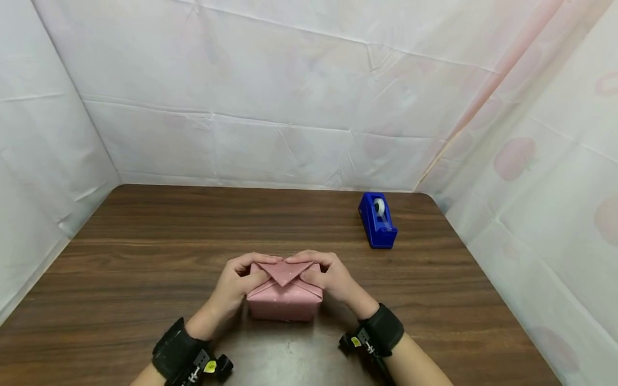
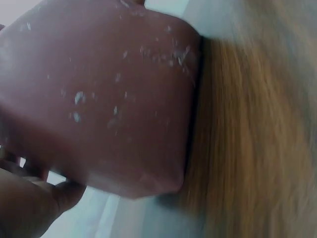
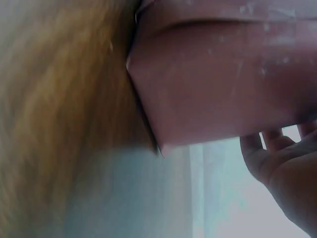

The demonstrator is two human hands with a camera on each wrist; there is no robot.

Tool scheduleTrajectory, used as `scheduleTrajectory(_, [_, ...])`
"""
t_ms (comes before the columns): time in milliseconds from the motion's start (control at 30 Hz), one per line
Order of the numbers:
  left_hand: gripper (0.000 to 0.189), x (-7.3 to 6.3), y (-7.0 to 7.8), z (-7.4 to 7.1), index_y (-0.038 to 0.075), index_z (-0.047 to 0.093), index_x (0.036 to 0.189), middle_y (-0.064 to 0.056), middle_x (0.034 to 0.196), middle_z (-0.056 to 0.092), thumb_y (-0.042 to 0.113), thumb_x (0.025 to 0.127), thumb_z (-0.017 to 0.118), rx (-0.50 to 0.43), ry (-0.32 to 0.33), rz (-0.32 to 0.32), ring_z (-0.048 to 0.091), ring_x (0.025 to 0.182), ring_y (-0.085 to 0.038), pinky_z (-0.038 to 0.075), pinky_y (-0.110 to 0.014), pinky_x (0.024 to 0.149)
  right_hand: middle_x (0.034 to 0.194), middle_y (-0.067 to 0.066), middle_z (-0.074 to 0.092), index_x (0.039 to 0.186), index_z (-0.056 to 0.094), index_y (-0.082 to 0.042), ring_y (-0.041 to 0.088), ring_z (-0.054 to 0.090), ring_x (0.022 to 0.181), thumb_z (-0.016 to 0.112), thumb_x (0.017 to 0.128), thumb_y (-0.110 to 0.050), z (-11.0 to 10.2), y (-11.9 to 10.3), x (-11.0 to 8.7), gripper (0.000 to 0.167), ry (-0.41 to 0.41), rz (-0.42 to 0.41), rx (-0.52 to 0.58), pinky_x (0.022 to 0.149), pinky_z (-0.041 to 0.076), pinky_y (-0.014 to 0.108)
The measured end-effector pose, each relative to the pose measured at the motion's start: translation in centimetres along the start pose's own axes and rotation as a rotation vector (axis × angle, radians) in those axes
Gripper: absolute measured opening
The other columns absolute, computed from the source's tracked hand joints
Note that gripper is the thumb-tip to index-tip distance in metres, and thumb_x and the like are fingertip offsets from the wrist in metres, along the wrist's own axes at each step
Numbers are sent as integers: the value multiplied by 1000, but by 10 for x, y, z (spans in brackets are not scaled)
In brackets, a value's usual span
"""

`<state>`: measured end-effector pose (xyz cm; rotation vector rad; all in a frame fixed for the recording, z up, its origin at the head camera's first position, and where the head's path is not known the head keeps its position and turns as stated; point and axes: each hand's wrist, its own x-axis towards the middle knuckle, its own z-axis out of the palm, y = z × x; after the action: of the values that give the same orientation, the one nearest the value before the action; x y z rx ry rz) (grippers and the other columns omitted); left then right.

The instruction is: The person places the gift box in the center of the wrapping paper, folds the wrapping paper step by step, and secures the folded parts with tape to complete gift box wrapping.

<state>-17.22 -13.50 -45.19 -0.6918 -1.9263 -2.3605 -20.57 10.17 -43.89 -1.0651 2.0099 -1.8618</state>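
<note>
A small box (image 1: 284, 307) wrapped in pink paper stands on the table before me, and a pointed triangular flap (image 1: 284, 272) of the paper lies folded over its top. My left hand (image 1: 237, 280) holds the box's left side, thumb on top beside the flap and fingers along the far upper edge. On the opposite side my right hand (image 1: 325, 273) grips it the same way, its thumb close by the flap. In both wrist views pale flecks show on the pink paper (image 2: 114, 94), and fingers (image 3: 255, 151) reach around the box's edge.
A blue tape dispenser (image 1: 379, 228) with a roll of clear tape sits at the back right of the brown wooden table (image 1: 159, 230). Pale printed sheets (image 1: 270, 96) hang behind the table and along both sides.
</note>
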Motion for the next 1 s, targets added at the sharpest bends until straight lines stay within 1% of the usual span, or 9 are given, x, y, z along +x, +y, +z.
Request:
scheduleTrajectory(100, [29, 2, -2, -5, 8, 72, 108, 5, 112, 71, -7, 87, 59, 25, -61, 47, 65, 103, -7, 51, -20, 82, 123, 25, 60, 120, 63, 5, 14, 58, 115, 58, 89, 3, -3, 0, 0, 31, -40, -54, -14, 94, 48, 26])
scheduleTrajectory(300, [28, 5, -5, -14, 0, 64, 113, 5, 111, 69, -5, 86, 61, 43, -199, 66, 61, 84, -2, 50, -20, 66, 122, 24, 61, 122, 62, 4, 15, 58, 116, 56, 92, 2, -7, 1, 0, 30, -63, -118, -35, 93, 48, 26])
scheduleTrajectory(333, [29, 5, -5, -15, 1, 63, 114, 5, 112, 68, -4, 85, 61, 43, -218, 62, 60, 83, -2, 50, -21, 65, 121, 24, 61, 122, 62, 4, 15, 58, 116, 56, 92, 2, -8, 1, 0, 30, -62, -128, -40, 93, 48, 26])
scheduleTrajectory(433, [30, 5, -7, -16, 2, 61, 117, 4, 117, 66, -2, 86, 61, 12, -259, 58, 61, 92, -5, 51, -22, 71, 119, 26, 61, 121, 64, 4, 16, 58, 116, 57, 93, 0, -10, 1, -1, 29, -59, -142, -49, 94, 48, 28])
scheduleTrajectory(600, [30, 6, -9, -15, 12, 65, 113, 1, 125, 64, -4, 88, 60, -73, -269, 52, 60, 113, -10, 49, -23, 88, 121, 25, 62, 117, 67, 3, 20, 57, 119, 57, 94, -3, -11, -1, -2, 26, -56, -118, -63, 95, 48, 31])
scheduleTrajectory(700, [30, 6, -9, -15, 16, 68, 109, 1, 127, 64, -4, 89, 60, -77, -273, 78, 58, 119, -12, 46, -23, 94, 123, 25, 62, 115, 68, 4, 22, 57, 120, 58, 94, -4, -10, -1, -2, 24, -55, -100, -54, 95, 48, 30])
scheduleTrajectory(867, [25, 8, -9, -19, 17, 70, 107, -1, 128, 63, 0, 90, 61, -87, -314, 108, 58, 119, -12, 48, -22, 91, 122, 29, 61, 113, 69, 4, 22, 58, 120, 59, 94, -5, -10, 1, -1, 23, -63, -92, 6, 91, 50, 28])
scheduleTrajectory(967, [8, 8, -8, -20, 12, 69, 91, -3, 128, 63, 6, 91, 63, -94, -329, 90, 56, 120, -13, 48, -21, 87, 122, 32, 60, 109, 71, 3, 21, 58, 119, 60, 94, -7, -10, 1, -1, 22, -66, -90, 33, 90, 50, 27])
scheduleTrajectory(1000, [7, 8, -7, -20, 9, 67, 85, -4, 128, 62, 7, 91, 64, -90, -331, 81, 56, 120, -14, 47, -21, 86, 122, 33, 59, 108, 71, 4, 21, 58, 119, 59, 94, -7, -10, 1, -1, 21, -68, -91, 38, 90, 50, 27])
